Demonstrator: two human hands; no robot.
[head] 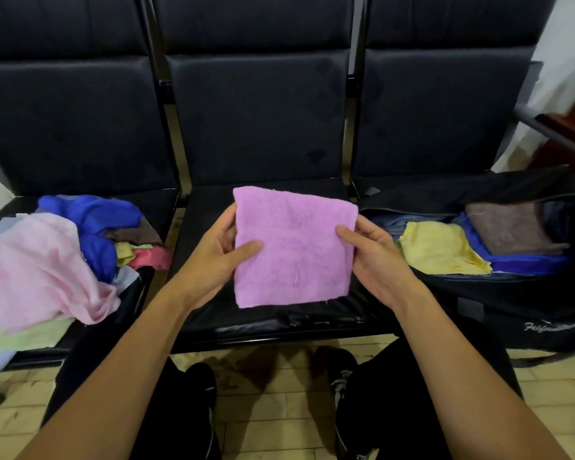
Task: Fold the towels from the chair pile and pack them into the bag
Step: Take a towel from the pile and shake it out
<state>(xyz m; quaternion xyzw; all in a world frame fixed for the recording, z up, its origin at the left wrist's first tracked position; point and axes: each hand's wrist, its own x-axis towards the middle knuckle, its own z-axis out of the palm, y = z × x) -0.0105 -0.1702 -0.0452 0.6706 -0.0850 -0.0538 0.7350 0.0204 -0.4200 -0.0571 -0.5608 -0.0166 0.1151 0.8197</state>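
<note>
- Lilac towel (294, 247), folded into a flat square, is hanging above the middle seat (213, 313) of a black three-seat bench, held up between both hands.
- Left hand (218, 257) is pinching the towel's left edge, thumb lying across the front face and fingers tucked behind.
- Right hand (374, 257) is gripping the right edge the same way, thumb on the front and fingers curled behind the cloth.
- Pile of unfolded towels (63, 257) is lying on the left seat, with a pale pink one on top, a royal blue one behind it, and brown, yellow, red, green and light blue pieces showing around them.
- Black bag (528, 307) is sitting open on the right seat, white script lettering showing on its front wall.
- Inside the bag, a folded yellow towel (440, 249) is lying flat just beside a folded brown towel (512, 229), which is resting on a blue towel (525, 262).
- Black shoes (341, 368) are resting on the pale tiled floor (273, 413) below the bench.
</note>
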